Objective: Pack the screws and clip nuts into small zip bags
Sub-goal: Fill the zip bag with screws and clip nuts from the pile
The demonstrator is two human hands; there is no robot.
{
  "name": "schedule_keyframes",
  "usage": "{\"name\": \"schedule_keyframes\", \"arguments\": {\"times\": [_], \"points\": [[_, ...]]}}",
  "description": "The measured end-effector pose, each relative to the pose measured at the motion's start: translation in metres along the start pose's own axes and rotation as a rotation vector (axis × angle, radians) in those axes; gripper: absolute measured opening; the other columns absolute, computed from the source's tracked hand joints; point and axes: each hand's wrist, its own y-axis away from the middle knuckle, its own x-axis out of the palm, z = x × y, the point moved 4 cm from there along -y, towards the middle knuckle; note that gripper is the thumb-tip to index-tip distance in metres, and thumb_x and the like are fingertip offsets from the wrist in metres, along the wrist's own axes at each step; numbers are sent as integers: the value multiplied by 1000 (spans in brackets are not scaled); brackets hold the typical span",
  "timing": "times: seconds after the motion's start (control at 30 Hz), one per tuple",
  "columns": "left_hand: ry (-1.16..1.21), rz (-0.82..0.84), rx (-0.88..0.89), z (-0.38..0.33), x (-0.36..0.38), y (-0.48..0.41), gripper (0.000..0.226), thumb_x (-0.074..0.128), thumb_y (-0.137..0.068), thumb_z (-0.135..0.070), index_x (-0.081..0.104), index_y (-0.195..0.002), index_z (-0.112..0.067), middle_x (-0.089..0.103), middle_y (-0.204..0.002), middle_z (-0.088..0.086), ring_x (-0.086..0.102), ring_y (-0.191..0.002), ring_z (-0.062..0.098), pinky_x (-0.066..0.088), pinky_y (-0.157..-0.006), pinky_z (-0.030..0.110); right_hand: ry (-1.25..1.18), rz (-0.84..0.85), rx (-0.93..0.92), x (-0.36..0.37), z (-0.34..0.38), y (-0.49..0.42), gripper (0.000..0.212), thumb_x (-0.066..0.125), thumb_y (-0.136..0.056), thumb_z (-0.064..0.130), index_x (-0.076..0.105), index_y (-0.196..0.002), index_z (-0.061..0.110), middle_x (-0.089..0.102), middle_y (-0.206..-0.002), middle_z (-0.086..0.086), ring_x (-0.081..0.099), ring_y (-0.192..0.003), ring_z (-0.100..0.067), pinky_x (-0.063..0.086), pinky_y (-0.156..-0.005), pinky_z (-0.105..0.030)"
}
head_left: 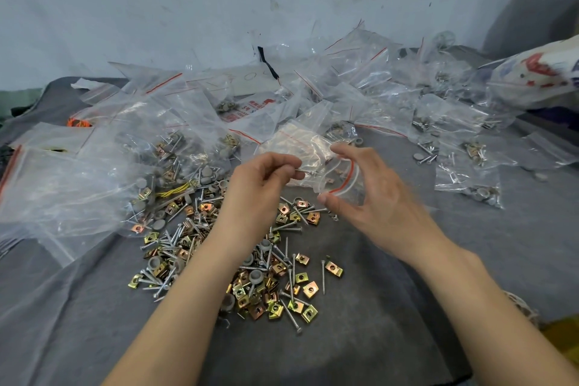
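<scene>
My left hand [260,188] pinches a silver screw [305,171] whose tip points into the mouth of a small clear zip bag [308,150] with a red seal line. My right hand [366,194] holds that bag's mouth apart between thumb and fingers. Both hands hover above a loose pile of screws and gold clip nuts [250,263] with grey plastic caps mixed in, spread on the grey cloth [376,307].
Many clear zip bags [175,122], some filled, lie heaped across the back and left. More filled bags [466,166] sit to the right. A printed white sack [539,72] lies at far right. A pale stained wall [219,3] stands behind.
</scene>
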Motion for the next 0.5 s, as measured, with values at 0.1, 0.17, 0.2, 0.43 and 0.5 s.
{"name": "schedule_keyframes", "arguments": {"times": [0.1,0.17,0.2,0.43,0.5], "points": [[-38,40,-2,-2,13,-4,19,59,-96,-9,71,-94,-25,71,-91,-16,63,-88,-10,43,-76,1,-4,0,-8,1,0,0,70,56,-84,68,34,-143,39,47,-137,10,47,-124,-8,41,-102,-36],[-32,84,-17,-1,23,-6,18,60,-96,-8,72,-96,-22,71,-91,-13,64,-86,-8,43,-77,2,-11,-2,-13,0,0,0,69,57,-84,67,34,-142,39,48,-137,9,49,-124,-9,43,-103,-39],[-28,116,-17,-2,28,-6,18,60,-95,-6,72,-97,-20,71,-91,-12,64,-84,-8,44,-76,3,-13,-4,-15,0,0,0,68,57,-84,66,34,-142,40,48,-136,8,49,-123,-9,44,-102,-40],[90,256,-6,-11,41,-11,23,51,-100,-2,68,-112,-9,73,-95,-3,64,-86,-5,46,-78,9,-34,-11,-16,-3,-3,0,69,59,-83,63,39,-142,35,51,-133,8,53,-120,-10,46,-101,-43],[68,203,-28,-8,33,-13,22,50,-102,-8,68,-114,-11,74,-97,0,63,-84,-4,46,-75,8,-27,5,-13,-3,-3,0,67,57,-84,66,35,-141,39,50,-134,9,52,-120,-9,46,-102,-42]]}}
